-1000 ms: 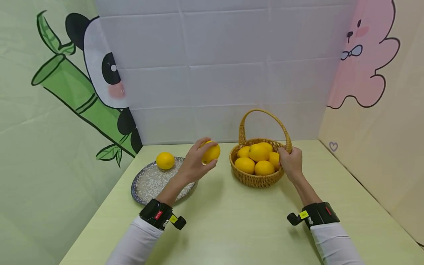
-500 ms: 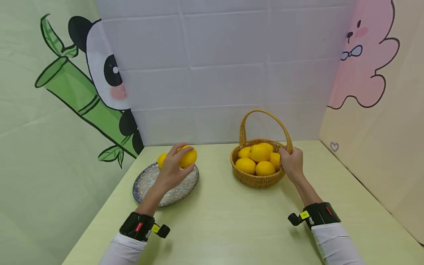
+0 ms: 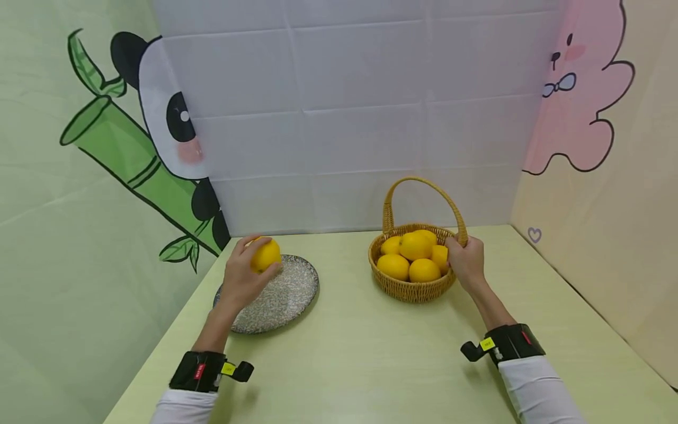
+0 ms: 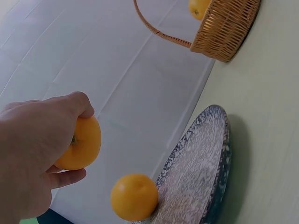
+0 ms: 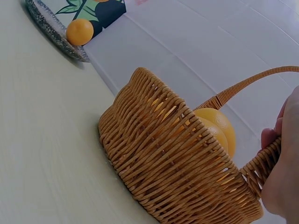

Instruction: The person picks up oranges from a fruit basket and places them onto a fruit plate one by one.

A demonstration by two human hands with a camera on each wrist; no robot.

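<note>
Pale cloth [image 3: 360, 141] is standing behind the table [image 3: 392, 365]. Compared with a second ago, the left hand [image 3: 245, 280] is holding its fruit [image 3: 267, 254] further left, fingers curling round it, above the plate [image 3: 286, 300] near the table's back left corner; the right hand [image 3: 467, 259] is still gripping the basket [image 3: 413, 291].

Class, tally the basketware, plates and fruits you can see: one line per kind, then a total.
Basket: 1
Plate: 1
Yellow fruits: 8 visible (6 in the basket, 1 on the plate, 1 in the left hand)
Total: 10
</note>
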